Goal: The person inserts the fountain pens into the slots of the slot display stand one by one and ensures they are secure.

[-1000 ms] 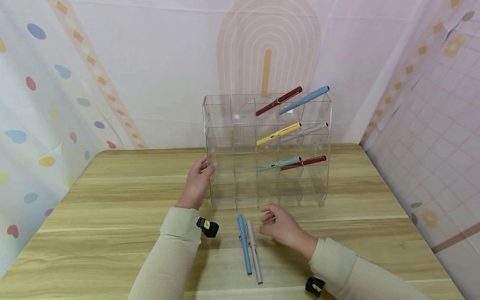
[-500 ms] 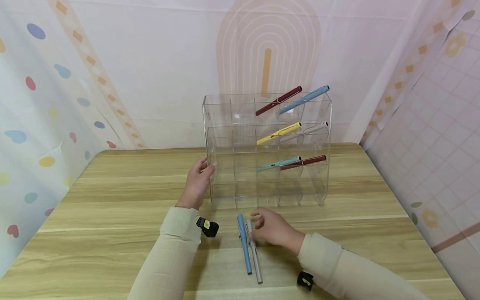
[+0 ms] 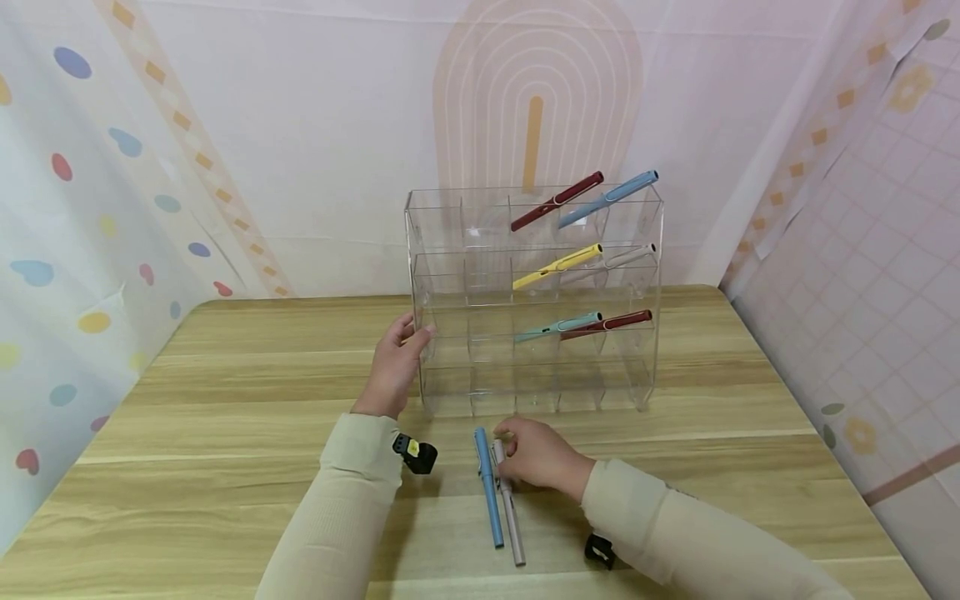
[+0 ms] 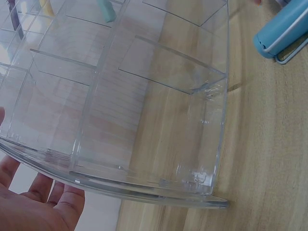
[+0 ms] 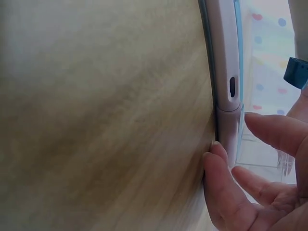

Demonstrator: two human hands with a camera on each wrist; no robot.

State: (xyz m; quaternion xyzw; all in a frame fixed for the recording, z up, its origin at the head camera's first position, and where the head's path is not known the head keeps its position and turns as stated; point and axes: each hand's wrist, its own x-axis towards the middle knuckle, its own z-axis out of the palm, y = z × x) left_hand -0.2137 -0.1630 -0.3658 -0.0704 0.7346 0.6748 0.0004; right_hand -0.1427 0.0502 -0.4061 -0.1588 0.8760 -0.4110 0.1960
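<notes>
My left hand (image 3: 392, 367) grips the left side of a clear acrylic pen rack (image 3: 491, 392), thumb in front and fingers (image 4: 65, 202) behind the side panel. On the table before the rack lie two capped pens side by side, a blue pen (image 3: 488, 492) and a light grey pen (image 3: 513, 521). My right hand (image 3: 543, 454) is at the grey pen's cap end. In the right wrist view, thumb and fingers (image 5: 224, 187) close around the grey pen's cap (image 5: 228, 127) from both sides, fingertips low by the table. The pen's body lies along the wood.
Several pens lean in the rack's right-hand columns: a dark red pen (image 3: 558, 202) and a light blue pen (image 3: 609, 200) on top, a yellow pen (image 3: 557, 267) and a pale grey one below, then a mint pen (image 3: 558, 327) and another dark red pen (image 3: 615, 323).
My right hand has moved left from beside the pens to the grey pen's cap, its fingers drawing in around it. The left hand, the rack and both table pens have stayed put.
</notes>
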